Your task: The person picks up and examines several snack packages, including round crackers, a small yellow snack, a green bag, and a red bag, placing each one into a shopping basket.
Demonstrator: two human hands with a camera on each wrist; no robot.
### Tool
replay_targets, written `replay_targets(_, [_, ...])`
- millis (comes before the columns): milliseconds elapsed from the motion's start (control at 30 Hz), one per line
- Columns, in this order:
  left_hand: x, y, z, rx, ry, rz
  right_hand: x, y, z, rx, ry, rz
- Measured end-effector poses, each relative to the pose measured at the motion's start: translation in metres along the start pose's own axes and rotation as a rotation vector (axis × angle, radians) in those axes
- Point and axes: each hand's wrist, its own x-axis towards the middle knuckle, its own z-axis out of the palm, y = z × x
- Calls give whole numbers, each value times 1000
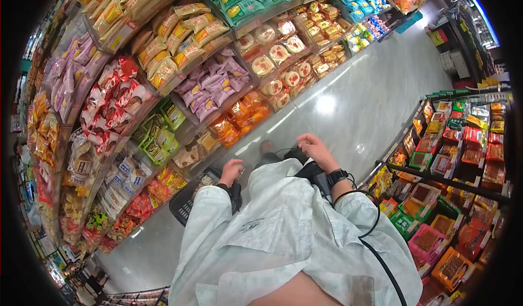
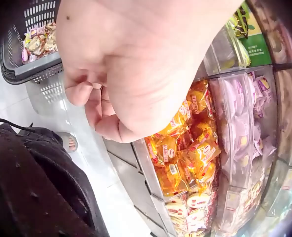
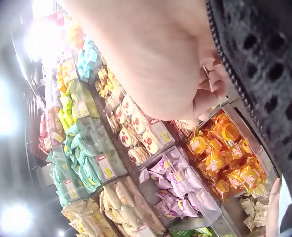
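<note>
In the head view my left hand (image 1: 232, 172) hangs over the aisle beside the lower bins, fingers loosely bent, holding nothing that shows. A black basket (image 1: 181, 206) is close to it, partly behind the sleeve. The left wrist view shows the same hand (image 2: 131, 69) near orange packets (image 2: 195, 153), with small wrapped snacks (image 2: 41, 43) inside the basket (image 2: 35, 73). My right hand (image 1: 317, 151) is in front of the body, fingers loosely curled and no item visible in them; in the right wrist view this hand (image 3: 156, 64) partly covers the bins behind it.
Tiered clear bins of bagged snacks, among them purple packets (image 1: 213, 83) and round cakes (image 1: 262, 65), line the left and far side. Another rack (image 1: 447, 183) with boxed goods stands at the right. Grey floor (image 1: 327, 107) runs between them. A black cable (image 1: 376, 251) hangs along the right sleeve.
</note>
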Motion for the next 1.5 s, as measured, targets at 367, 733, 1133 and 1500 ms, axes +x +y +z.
replay_targets(367, [55, 95, 26, -89, 159, 102, 146, -87, -35, 63, -122, -14])
replay_targets(733, [86, 350, 107, -587, 62, 230, 257, -192, -86, -55, -336, -37])
replay_targets(1133, [165, 396, 121, -1402, 70, 24, 315, -230, -103, -100, -380, -16])
replay_targets(1500, [176, 407, 123, -1301, 190, -15, 304, -223, -99, -126, -374, -45])
